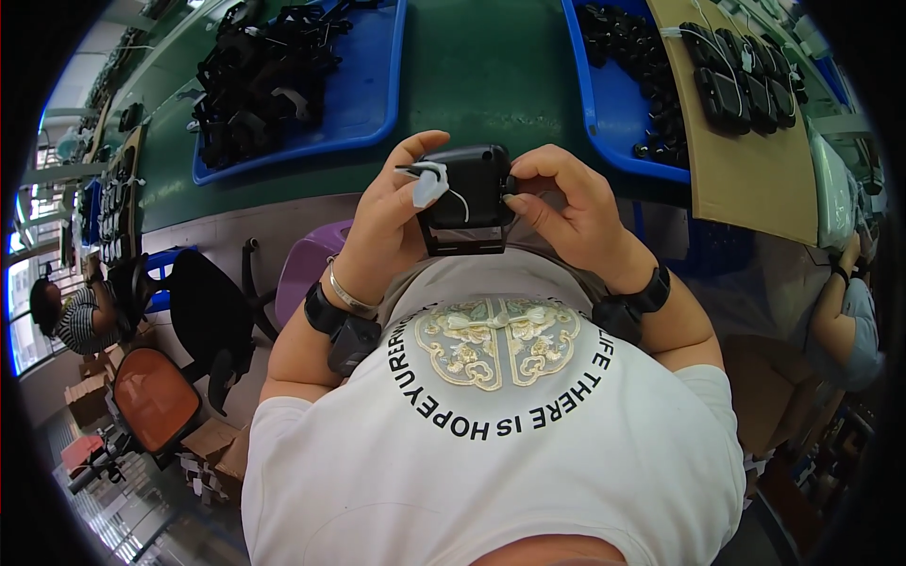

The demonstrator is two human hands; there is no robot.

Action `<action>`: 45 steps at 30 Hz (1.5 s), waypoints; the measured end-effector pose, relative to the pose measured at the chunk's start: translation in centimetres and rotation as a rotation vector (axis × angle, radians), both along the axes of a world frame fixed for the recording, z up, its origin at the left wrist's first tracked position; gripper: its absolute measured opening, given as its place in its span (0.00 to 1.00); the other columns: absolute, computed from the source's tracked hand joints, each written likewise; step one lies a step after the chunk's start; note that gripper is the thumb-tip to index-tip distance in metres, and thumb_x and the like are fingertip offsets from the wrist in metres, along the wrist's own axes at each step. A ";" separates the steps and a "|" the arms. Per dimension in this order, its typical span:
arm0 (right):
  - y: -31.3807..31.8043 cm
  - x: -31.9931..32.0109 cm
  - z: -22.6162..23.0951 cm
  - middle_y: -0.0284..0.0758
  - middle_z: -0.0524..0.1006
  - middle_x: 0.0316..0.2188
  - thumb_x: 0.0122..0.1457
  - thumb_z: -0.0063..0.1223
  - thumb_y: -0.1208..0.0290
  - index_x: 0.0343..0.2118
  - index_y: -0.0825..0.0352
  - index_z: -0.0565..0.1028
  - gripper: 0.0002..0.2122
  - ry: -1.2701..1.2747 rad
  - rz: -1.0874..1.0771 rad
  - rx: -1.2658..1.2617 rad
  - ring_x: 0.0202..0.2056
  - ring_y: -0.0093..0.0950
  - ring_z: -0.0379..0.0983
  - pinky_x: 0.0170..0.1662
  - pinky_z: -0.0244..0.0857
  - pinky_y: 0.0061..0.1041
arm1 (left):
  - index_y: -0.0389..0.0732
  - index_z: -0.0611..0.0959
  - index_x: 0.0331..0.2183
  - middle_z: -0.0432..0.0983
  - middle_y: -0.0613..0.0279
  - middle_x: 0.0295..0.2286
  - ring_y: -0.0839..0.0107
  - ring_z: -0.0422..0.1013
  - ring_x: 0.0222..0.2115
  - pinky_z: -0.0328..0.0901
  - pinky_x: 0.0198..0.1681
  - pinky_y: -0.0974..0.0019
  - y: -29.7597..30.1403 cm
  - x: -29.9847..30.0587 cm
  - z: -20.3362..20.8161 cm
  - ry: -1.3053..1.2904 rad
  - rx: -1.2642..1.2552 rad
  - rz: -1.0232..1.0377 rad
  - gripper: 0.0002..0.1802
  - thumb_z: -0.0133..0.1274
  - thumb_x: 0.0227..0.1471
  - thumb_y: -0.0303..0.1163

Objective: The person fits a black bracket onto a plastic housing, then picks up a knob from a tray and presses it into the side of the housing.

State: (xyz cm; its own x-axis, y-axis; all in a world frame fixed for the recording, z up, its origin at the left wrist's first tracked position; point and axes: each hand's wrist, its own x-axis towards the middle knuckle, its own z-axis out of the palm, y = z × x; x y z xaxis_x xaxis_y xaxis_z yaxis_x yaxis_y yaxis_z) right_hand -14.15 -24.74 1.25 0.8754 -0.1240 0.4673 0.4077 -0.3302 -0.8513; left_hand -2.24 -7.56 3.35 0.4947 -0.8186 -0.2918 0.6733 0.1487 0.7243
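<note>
Black boxy device (486, 179) is, in the head view, held up between the person's two hands, in front of the white shirt (491, 453), with a frame-like section at its near end. On the device's left side, the left hand (382, 212) grasps it, thumb near a white tag (430, 185) that trails a thin white cord. At the device's right edge, the right hand (585, 212) pinches a small black piece (511, 186) between thumb and forefinger; whether that piece is fixed on, I cannot tell.

Beyond the device stretches a green table (481, 80). Farther off to the device's left is a blue tray (363, 108) heaped with black parts (260, 90); to its right, a second blue tray (618, 108) holds smaller black pieces (661, 118). Past that tray, well right of the device, a cardboard sheet (755, 193) carries rows of dark units (722, 99). Left of the device and nearer the person stands a purple chair (307, 269).
</note>
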 end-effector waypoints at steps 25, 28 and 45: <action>0.1 -0.6 -0.2 0.28 0.69 0.17 0.62 0.39 0.58 0.23 0.67 0.68 0.17 0.396 -0.015 0.234 0.19 0.15 0.63 0.23 0.57 0.14 | 0.38 0.67 0.47 0.74 0.61 0.32 0.76 0.73 0.23 0.69 0.20 0.75 -0.2 -0.4 0.0 0.123 0.141 -0.113 0.18 0.42 0.55 0.32; 0.2 -0.6 -0.3 0.27 0.68 0.17 0.62 0.40 0.58 0.23 0.67 0.68 0.17 0.401 -0.010 0.254 0.19 0.15 0.62 0.22 0.56 0.13 | 0.39 0.67 0.47 0.73 0.60 0.33 0.75 0.73 0.26 0.71 0.23 0.73 -0.2 -0.5 -0.1 0.032 0.172 -0.059 0.18 0.44 0.54 0.31; 0.8 0.8 0.2 0.34 0.69 0.18 0.59 0.46 0.63 0.29 0.68 0.69 0.11 0.083 -0.224 -0.136 0.20 0.24 0.65 0.23 0.59 0.21 | 0.43 0.65 0.48 0.69 0.64 0.36 0.80 0.67 0.35 0.65 0.36 0.77 -0.8 -0.8 0.7 -0.599 0.113 0.104 0.19 0.48 0.53 0.28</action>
State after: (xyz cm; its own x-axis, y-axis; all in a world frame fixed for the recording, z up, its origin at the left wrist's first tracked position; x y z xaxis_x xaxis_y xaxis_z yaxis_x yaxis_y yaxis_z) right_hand -13.32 -23.98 1.41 0.8689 -0.2603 0.4209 0.2424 -0.5176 -0.8206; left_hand -3.01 -8.39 4.07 0.6748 -0.7377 -0.0205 0.1304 0.0918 0.9872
